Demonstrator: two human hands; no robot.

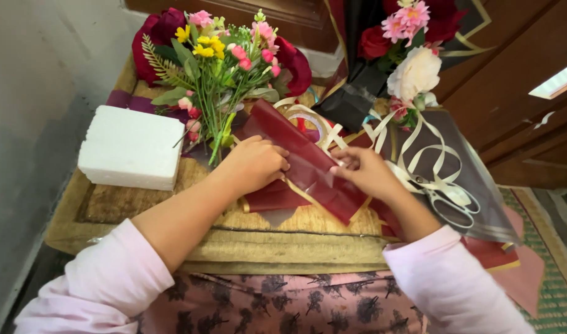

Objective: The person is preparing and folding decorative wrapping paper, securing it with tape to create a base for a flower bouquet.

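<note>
Dark red wrapping paper (308, 170), folded into a long strip, lies slantwise across the middle of the woven mat (172, 204), near its far edge. The left hand (254, 164) presses down on the strip's left part, fingers curled together on the paper. The right hand (364, 172) pinches the strip's right edge, fingers closed on it. A bunch of artificial flowers (218, 59) lies at the mat's far left, just beside a white foam block (132, 147) at the left edge. Cream ribbon (413, 145) curls over a dark sheet (475, 179) to the right, where white-handled scissors (447, 198) rest.
</note>
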